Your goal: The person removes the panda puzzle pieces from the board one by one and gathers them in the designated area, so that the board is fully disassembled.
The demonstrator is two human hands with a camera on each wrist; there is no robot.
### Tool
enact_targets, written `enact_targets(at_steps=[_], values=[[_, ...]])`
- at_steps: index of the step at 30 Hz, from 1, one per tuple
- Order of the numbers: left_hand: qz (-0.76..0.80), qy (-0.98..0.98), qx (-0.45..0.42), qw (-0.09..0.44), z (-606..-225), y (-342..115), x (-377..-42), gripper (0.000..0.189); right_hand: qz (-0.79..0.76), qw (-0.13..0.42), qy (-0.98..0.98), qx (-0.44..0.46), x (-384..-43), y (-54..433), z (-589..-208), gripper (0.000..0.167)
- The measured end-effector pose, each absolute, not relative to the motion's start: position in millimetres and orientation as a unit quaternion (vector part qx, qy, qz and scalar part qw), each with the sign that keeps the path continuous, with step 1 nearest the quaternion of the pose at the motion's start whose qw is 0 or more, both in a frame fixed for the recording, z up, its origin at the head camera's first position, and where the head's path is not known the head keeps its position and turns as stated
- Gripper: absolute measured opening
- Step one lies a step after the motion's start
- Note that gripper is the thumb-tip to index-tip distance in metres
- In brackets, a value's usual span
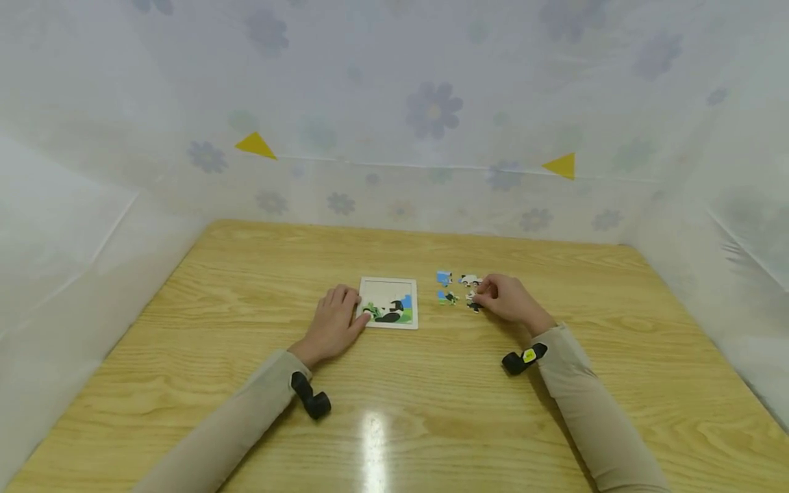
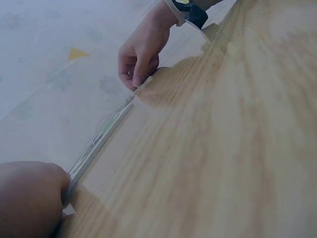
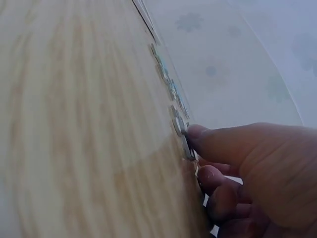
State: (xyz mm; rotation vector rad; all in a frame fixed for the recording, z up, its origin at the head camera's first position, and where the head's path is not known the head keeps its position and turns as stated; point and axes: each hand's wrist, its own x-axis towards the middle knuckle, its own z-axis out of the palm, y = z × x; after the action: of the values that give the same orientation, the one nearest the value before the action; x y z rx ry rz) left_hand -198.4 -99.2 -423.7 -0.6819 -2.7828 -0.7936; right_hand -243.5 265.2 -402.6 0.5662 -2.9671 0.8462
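Note:
A white-framed jigsaw puzzle board (image 1: 386, 279) lies flat on the table with part of a panda picture filled in. My left hand (image 1: 335, 322) rests against its left side, thumb over the lower left corner and fingers relaxed along the edge. To the board's right lie several loose puzzle pieces, among them a blue one (image 1: 443, 277), a green and black one (image 1: 448, 298) and a panda-face one (image 1: 470, 280). My right hand (image 1: 508, 300) pinches a black-and-white puzzle piece (image 3: 187, 146) low at the tabletop, thumb on its near edge.
The wooden table (image 1: 394, 397) extends toward me and to both sides. Pale flowered sheeting (image 1: 370, 103) surrounds its back and sides, with yellow triangles (image 1: 562, 166) on the back. Each wrist wears a black camera (image 1: 311, 397).

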Motion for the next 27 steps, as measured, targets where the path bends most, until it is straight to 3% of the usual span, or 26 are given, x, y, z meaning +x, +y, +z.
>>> enact_targets(at_steps=[20, 27], values=[[-0.268, -0.930, -0.232, 0.094, -427.7, -99.5, -200.1, 0.026, 0.319, 0.059, -0.927, 0.186, -243.4, 254.5, -406.6, 0.011], [-0.263, -0.931, -0.232, 0.096, -428.9, -100.0, -200.3, 0.024, 0.339, 0.038, -0.912, 0.230, -243.4, 232.5, -408.6, 0.009]])
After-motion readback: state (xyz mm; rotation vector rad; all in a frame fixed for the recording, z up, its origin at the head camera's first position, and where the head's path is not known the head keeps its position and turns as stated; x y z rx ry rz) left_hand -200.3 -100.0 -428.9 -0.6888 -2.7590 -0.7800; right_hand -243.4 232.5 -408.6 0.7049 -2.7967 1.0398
